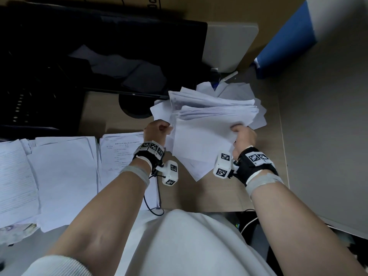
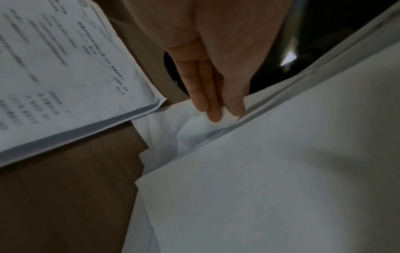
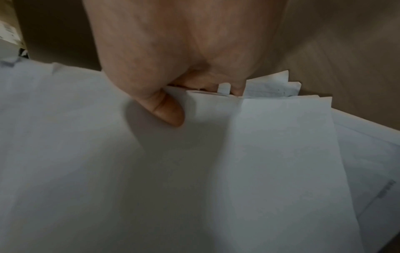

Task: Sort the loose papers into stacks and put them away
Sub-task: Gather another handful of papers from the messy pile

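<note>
Head view: both hands lift a loose sheaf (image 1: 211, 124) above the desk (image 1: 201, 196) near its right edge — left hand (image 1: 157, 129) grips the sheaf's left side, right hand (image 1: 245, 136) its right. Sorted stacks (image 1: 59, 176) lie along the left front edge.

Left wrist: fingers (image 2: 207, 95) pinch a sheet corner.

Right wrist: thumb (image 3: 166, 109) presses on top — fingers curl beneath.

Print on the left stack (image 2: 65, 71) is too blurred to read. The right hand's (image 3: 173, 59) fingers are hidden behind the loose papers (image 3: 194, 171).
</note>
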`<action>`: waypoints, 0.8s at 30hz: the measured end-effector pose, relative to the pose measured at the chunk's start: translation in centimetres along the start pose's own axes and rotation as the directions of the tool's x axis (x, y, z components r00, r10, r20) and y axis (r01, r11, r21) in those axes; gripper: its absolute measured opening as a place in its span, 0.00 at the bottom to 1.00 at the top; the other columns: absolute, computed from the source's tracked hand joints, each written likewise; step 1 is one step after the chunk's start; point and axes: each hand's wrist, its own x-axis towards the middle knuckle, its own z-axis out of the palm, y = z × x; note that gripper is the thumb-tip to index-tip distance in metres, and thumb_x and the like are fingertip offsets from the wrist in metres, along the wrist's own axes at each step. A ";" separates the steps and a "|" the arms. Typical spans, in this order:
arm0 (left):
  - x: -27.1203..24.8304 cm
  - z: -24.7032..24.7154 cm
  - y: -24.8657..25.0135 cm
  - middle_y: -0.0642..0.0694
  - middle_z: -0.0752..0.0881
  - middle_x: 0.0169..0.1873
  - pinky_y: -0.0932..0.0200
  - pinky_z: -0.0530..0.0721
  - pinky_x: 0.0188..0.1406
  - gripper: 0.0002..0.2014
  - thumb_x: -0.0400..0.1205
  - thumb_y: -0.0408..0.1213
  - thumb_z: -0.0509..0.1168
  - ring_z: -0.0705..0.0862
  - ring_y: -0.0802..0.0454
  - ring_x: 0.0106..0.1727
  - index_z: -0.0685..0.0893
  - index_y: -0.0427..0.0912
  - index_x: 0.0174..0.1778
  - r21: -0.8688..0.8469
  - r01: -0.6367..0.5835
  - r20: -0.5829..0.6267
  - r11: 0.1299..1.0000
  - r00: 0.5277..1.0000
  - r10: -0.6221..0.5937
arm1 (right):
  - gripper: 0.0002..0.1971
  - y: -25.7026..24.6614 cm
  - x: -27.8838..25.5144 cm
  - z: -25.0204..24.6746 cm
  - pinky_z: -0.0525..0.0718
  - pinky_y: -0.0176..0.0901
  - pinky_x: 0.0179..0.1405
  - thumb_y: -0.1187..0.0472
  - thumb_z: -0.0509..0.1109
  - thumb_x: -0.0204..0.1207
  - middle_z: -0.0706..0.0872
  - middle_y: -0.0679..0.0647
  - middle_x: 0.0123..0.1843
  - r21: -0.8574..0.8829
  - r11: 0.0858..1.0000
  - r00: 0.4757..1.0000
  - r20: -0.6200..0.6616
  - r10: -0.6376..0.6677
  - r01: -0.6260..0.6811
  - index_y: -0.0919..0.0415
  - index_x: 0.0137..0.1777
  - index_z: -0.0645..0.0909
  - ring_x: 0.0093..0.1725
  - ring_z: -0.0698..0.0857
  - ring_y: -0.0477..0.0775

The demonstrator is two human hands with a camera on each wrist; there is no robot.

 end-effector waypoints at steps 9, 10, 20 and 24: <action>0.0 0.5 2.1 0.44 0.78 0.72 0.54 0.79 0.60 0.31 0.75 0.27 0.69 0.79 0.47 0.69 0.73 0.50 0.75 0.053 -0.074 0.027 0.996 0.997 0.073 | 0.06 -1.5 -0.3 -0.2 0.76 0.45 0.38 0.69 0.72 0.70 0.80 0.52 0.34 0.117 0.993 0.996 -0.084 0.024 -0.014 0.60 0.35 0.82 0.38 0.75 0.55; 0.0 0.4 2.7 0.45 0.73 0.76 0.51 0.80 0.64 0.42 0.72 0.28 0.70 0.76 0.47 0.73 0.64 0.53 0.81 -0.028 -0.080 0.061 0.996 0.995 0.082 | 0.06 -2.1 -0.3 -0.3 0.77 0.46 0.41 0.69 0.72 0.70 0.81 0.51 0.34 0.147 0.989 0.997 -0.080 0.005 0.007 0.60 0.34 0.82 0.39 0.76 0.55; -2.5 -0.2 9.1 0.57 0.91 0.48 0.69 0.85 0.48 0.19 0.71 0.39 0.82 0.89 0.65 0.49 0.87 0.46 0.56 -0.234 -0.114 0.217 0.966 0.962 0.166 | 0.12 -4.7 0.9 -1.4 0.85 0.67 0.51 0.55 0.73 0.44 0.84 0.58 0.40 0.238 0.967 0.995 -0.017 -0.094 0.095 0.59 0.29 0.83 0.42 0.82 0.60; -3.8 0.2 7.9 0.50 0.92 0.44 0.54 0.88 0.50 0.11 0.73 0.47 0.80 0.90 0.53 0.48 0.89 0.47 0.45 -0.282 0.054 0.185 0.958 0.983 -0.001 | 0.10 -4.1 -0.8 -1.9 0.87 0.59 0.59 0.51 0.75 0.69 0.91 0.55 0.54 0.086 0.981 0.975 0.128 -0.184 0.174 0.56 0.45 0.87 0.54 0.89 0.60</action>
